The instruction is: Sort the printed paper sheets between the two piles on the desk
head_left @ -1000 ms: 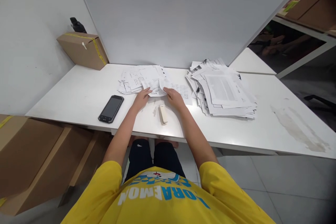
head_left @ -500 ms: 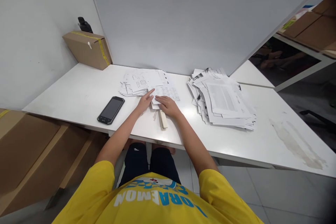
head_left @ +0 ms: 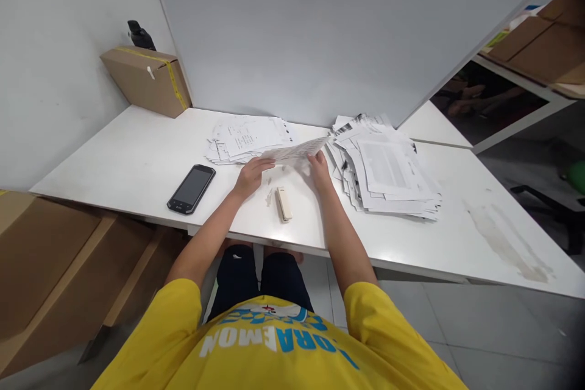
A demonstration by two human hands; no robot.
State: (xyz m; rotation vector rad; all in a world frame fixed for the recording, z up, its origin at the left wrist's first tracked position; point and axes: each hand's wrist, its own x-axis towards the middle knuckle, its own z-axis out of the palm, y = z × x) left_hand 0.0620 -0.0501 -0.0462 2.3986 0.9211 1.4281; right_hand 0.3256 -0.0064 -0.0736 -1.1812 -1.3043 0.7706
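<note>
A printed paper sheet (head_left: 295, 150) is raised off the white table, its surface tilted and slightly bent. My left hand (head_left: 251, 175) grips its left end, fingers closed over the edge. At the right end my right hand (head_left: 320, 167) pinches the sheet, partly in front of it. Whether it is one sheet or more I cannot tell. Below the paper, between my forearms, lies a cream stapler (head_left: 283, 204). Behind my left hand rests a low pile of printed papers (head_left: 249, 136). A taller, uneven stack of papers (head_left: 388, 167) stands just right of my right hand.
A black rugged phone (head_left: 191, 189) lies left on the white table (head_left: 114, 164). At the back left corner stands a taped cardboard box (head_left: 146, 82), with a black object (head_left: 141, 35) behind it. A grey panel (head_left: 292, 30) closes off the back. Open cartons (head_left: 46, 256) sit below left.
The paper lay on the table under both hands; now it is lifted and tilted. My right hand has moved right and a little away from me, to the paper's right end.
</note>
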